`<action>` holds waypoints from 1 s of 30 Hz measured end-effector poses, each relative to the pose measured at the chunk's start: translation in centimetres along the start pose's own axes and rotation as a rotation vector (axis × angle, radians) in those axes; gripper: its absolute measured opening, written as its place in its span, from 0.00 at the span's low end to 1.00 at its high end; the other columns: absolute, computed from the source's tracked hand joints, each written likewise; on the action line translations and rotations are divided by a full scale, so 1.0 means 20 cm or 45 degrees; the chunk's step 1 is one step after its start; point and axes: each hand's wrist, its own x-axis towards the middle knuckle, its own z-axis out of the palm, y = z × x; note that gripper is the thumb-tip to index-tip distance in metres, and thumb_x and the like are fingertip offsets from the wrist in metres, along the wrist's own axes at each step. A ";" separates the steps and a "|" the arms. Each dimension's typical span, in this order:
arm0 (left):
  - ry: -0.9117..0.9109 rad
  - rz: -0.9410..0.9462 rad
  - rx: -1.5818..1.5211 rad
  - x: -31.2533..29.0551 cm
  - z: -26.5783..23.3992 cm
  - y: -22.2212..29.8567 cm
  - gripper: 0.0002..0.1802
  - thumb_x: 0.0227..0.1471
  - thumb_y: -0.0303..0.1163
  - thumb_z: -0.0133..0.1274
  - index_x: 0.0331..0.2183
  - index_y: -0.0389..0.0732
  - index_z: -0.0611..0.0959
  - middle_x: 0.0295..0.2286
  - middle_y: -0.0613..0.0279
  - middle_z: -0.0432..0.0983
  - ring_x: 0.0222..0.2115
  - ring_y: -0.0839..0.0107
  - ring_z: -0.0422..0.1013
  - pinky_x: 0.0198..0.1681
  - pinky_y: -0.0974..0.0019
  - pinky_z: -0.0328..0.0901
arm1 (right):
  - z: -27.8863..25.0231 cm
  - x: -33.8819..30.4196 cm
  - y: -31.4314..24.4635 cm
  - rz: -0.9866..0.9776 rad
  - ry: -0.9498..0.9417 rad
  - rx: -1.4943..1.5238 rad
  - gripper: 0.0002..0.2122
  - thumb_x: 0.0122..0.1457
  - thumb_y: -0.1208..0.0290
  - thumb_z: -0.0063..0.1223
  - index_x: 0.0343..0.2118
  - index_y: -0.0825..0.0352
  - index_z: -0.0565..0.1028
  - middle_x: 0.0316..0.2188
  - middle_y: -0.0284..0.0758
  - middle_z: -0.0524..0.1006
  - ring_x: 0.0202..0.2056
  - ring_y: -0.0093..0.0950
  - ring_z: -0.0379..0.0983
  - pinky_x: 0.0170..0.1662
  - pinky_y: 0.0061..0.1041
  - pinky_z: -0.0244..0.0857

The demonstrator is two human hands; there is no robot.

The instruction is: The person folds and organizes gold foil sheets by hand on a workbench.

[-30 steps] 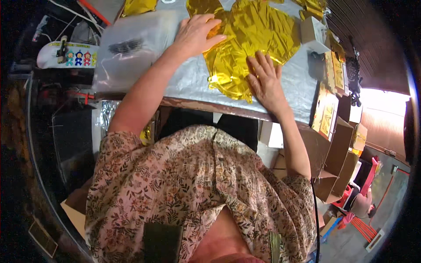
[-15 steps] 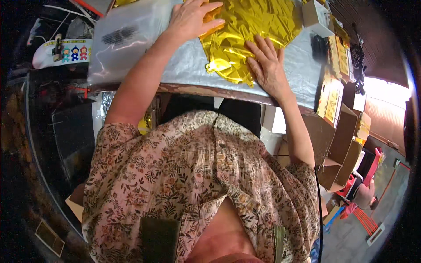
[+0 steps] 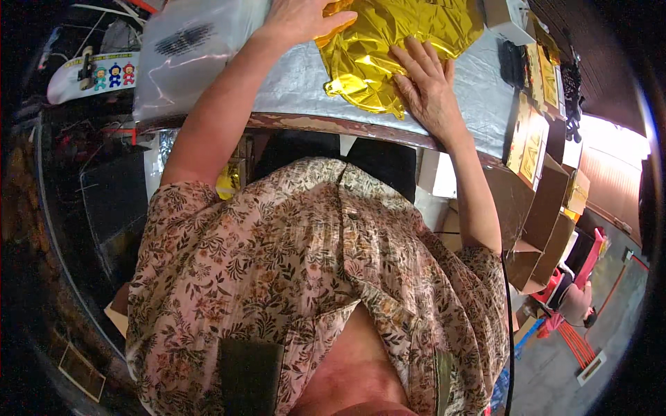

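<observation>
A crinkled, shiny gold foil sheet (image 3: 378, 69) with an uneven near edge lies flat on the table, its far part cut off by the top of the view. My right hand (image 3: 430, 93) rests on its right near part, palm down and fingers stretched out. At the foil's left side is my left hand (image 3: 305, 19), thumb and finger apart over the gold edge. The top of the view cuts off some of that hand's fingers. Neither hand visibly grips anything.
A silvery sheet (image 3: 291, 87) covers the table. Clear plastic film (image 3: 184, 76) lies at the left, with a skateboard (image 3: 94, 76) beyond it. A white box (image 3: 506, 21) and printed yellow boxes (image 3: 527, 142) stand along the right. Another person (image 3: 576, 305) is at the far right.
The table, foil and both hands sit slightly higher in the view. Less of my left hand shows. Both hands keep nearly the same places on the foil.
</observation>
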 end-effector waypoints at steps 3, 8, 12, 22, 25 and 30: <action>0.019 0.041 -0.004 0.00 0.00 -0.01 0.29 0.56 0.54 0.58 0.55 0.52 0.82 0.61 0.43 0.63 0.62 0.45 0.59 0.63 0.42 0.52 | 0.00 0.00 0.01 -0.015 0.002 0.015 0.22 0.70 0.59 0.46 0.66 0.52 0.67 0.70 0.38 0.60 0.71 0.45 0.50 0.71 0.55 0.35; 0.304 0.142 0.155 0.00 0.04 0.02 0.29 0.55 0.53 0.61 0.52 0.45 0.84 0.54 0.46 0.73 0.55 0.49 0.69 0.55 0.45 0.63 | -0.01 0.00 0.01 -0.007 -0.007 -0.036 0.23 0.70 0.60 0.47 0.66 0.54 0.67 0.70 0.40 0.60 0.70 0.46 0.52 0.70 0.55 0.37; 0.149 0.601 -0.156 -0.03 0.15 -0.10 0.29 0.53 0.50 0.64 0.54 0.51 0.82 0.61 0.61 0.69 0.61 0.60 0.65 0.60 0.48 0.59 | -0.01 0.01 0.00 -0.008 0.011 -0.021 0.23 0.68 0.62 0.50 0.66 0.55 0.67 0.69 0.41 0.61 0.69 0.47 0.53 0.70 0.57 0.37; -0.049 0.591 -0.014 -0.20 0.14 -0.03 0.33 0.49 0.54 0.66 0.56 0.55 0.81 0.63 0.66 0.66 0.65 0.61 0.59 0.66 0.50 0.48 | -0.03 0.01 -0.01 0.031 0.142 0.068 0.25 0.66 0.60 0.54 0.64 0.62 0.68 0.68 0.45 0.61 0.69 0.46 0.54 0.68 0.54 0.40; -0.061 0.579 -0.033 -0.20 0.13 -0.02 0.33 0.49 0.54 0.66 0.56 0.55 0.82 0.63 0.66 0.66 0.65 0.61 0.59 0.66 0.50 0.48 | 0.00 0.00 0.01 0.092 0.120 0.020 0.25 0.65 0.60 0.56 0.62 0.63 0.69 0.68 0.47 0.62 0.68 0.46 0.55 0.68 0.53 0.41; -0.045 0.569 -0.040 -0.20 0.13 -0.03 0.33 0.50 0.58 0.63 0.54 0.54 0.83 0.62 0.64 0.67 0.65 0.62 0.58 0.66 0.50 0.48 | -0.01 0.01 0.01 0.096 0.127 0.079 0.24 0.64 0.61 0.57 0.61 0.63 0.71 0.66 0.47 0.64 0.68 0.48 0.55 0.68 0.54 0.40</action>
